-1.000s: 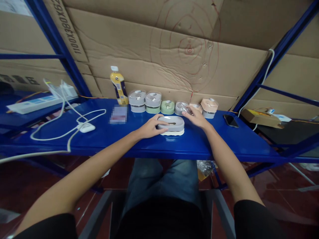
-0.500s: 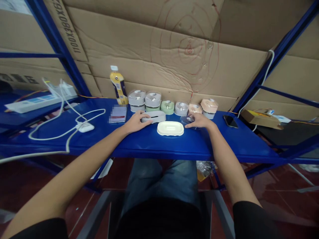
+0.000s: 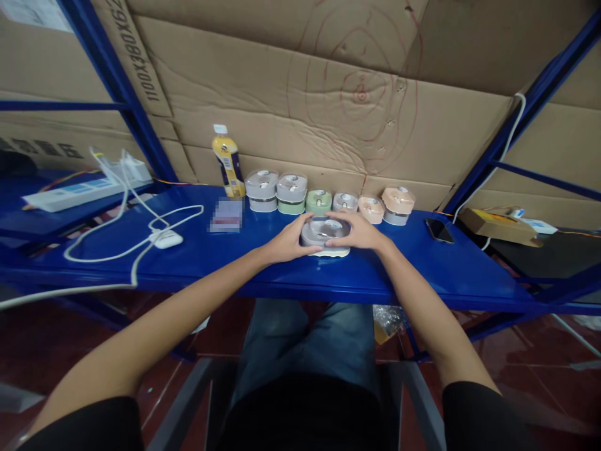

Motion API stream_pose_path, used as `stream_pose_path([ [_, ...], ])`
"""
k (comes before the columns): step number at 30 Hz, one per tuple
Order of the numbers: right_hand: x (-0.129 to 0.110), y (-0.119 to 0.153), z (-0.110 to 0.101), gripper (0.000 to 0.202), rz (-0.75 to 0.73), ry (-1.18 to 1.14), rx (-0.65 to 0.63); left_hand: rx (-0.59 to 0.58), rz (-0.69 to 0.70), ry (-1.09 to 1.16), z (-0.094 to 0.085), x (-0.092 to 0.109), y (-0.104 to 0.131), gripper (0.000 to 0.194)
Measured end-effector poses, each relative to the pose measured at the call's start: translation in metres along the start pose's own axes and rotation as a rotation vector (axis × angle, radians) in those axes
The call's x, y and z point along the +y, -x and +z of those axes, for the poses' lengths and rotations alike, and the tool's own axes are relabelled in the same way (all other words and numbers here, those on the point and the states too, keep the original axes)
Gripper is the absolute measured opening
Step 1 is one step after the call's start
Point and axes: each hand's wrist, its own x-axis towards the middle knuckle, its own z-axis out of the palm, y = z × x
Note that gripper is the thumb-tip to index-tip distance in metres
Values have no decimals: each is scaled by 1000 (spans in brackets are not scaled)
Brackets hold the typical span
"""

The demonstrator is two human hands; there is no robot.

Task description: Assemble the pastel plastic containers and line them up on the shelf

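The gray oval box [image 3: 319, 240] is sitting between the front and back edges of the blue bench [image 3: 310, 274], its long axis running left to right along the front edge, rounded ends pointing sideways. The person's left hand [image 3: 287, 243] is gripping the left end, fingers curling round it, while the right hand [image 3: 360, 232] is clasping the right end by the clear lid [image 3: 323, 227]. A cream base [image 3: 337, 252] is showing underneath.

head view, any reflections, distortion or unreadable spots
Head view: the glossy blue table faintly mirrors the pale base of the oval box between left hand and right hand; head view: blue posts splay outward, probably wide-angle stretch; head view: a pixelated patch hides detail near the bottle.
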Motion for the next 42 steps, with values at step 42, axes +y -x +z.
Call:
stream_pose_path([
  [42,64,-41,-35,76,830,728,518,104,-67,-40,4,-14,-3,84],
])
